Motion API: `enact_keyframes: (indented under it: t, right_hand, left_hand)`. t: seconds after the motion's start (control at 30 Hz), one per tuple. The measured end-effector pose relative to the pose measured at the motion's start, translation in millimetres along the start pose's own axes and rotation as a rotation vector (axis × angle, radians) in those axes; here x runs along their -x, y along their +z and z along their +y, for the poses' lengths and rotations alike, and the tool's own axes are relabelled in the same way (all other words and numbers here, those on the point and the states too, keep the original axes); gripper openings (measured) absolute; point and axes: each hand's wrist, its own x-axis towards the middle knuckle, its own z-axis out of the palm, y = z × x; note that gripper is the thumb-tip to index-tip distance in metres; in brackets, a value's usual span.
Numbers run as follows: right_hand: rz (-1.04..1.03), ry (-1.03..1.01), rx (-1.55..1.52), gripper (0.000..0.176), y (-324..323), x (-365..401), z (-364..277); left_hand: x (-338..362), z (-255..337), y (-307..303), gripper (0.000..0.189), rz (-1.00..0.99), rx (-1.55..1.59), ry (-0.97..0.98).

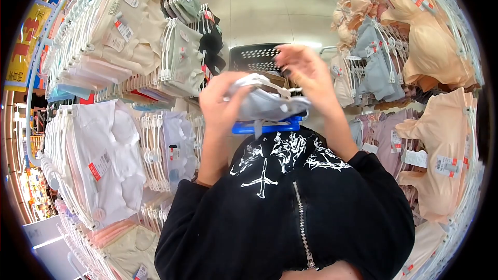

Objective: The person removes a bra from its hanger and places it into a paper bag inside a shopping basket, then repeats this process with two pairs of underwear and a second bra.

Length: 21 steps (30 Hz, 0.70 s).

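In front of my chest, my left hand [224, 101] is closed round the left end of a light grey garment [259, 106] with white hangers [257, 79] along its top. My right hand [307, 72] is raised above the garment's right end, its fingers blurred by motion and apart from one another. Between my hands the garment hangs bunched, over a blue handle or bar [267, 126]. Just beyond it stands a dark perforated basket [254, 58], partly hidden by my hands and the garment.
Racks of hanging garments line both sides: beige and white pieces [111, 161] at the left, peach and grey-blue bras [433, 46] at the right. A tiled floor [264, 10] runs between them. A yellow sign [31, 41] stands at the far left.
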Motion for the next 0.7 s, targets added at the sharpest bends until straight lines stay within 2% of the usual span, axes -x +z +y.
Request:
enact_keyframes:
  t: [0.03, 0.13, 0.17, 0.27, 0.3, 0.4, 0.43, 0.53, 0.57, 0.67, 0.7]
  right_hand:
    - [0.075, -0.023, 0.041, 0.029, -9.4, -2.1, -3.0]
    - [0.319, -0.036, 0.260, 0.025, -40.6, -7.0, 0.9]
    - [0.332, -0.017, 0.280, 0.025, -53.5, -7.4, 12.5]
    - [0.195, 0.044, 0.197, 0.031, -76.2, -4.9, 55.1]
    - [0.062, 0.089, 0.063, 0.048, -76.8, -2.1, 60.6]
    - [-0.224, 0.234, -0.099, 0.067, -70.1, 14.5, 73.2]
    - [-0.276, 0.293, -0.128, 0.077, -65.9, 16.0, 75.1]
    - [-0.302, 0.230, 0.024, 0.080, -52.0, 21.9, 72.9]
    - [-0.198, 0.182, 0.158, 0.068, -45.0, 24.3, 73.6]
    - [0.127, 0.338, 0.137, 0.044, -40.0, 32.3, 102.0]
    - [0.272, 0.260, 0.193, 0.024, -34.2, 32.4, 97.9]
  left_hand:
    - [2.3, -0.3, -5.8, 0.012, 0.052, 0.117, -0.122]
    - [7.2, -14.6, -23.6, 0.013, 0.267, 0.314, -0.130]
    - [6.8, -16.8, -28.2, 0.012, 0.320, 0.363, -0.114]
    - [5.5, -21.5, -39.0, 0.013, 0.447, 0.479, -0.072]
    - [6.0, -22.7, -42.3, 0.013, 0.472, 0.499, -0.060]
    - [6.3, -30.9, -48.6, 0.014, 0.527, 0.486, -0.037]
    - [6.2, -29.4, -49.4, 0.015, 0.539, 0.450, -0.038]
    - [7.3, -30.2, -50.6, 0.015, 0.560, 0.381, -0.043]
    - [6.8, -30.9, -50.4, 0.016, 0.563, 0.368, -0.044]
    - [5.5, -30.6, -47.4, 0.016, 0.584, 0.280, -0.012]
    - [5.7, -29.7, -46.5, 0.016, 0.585, 0.208, -0.005]
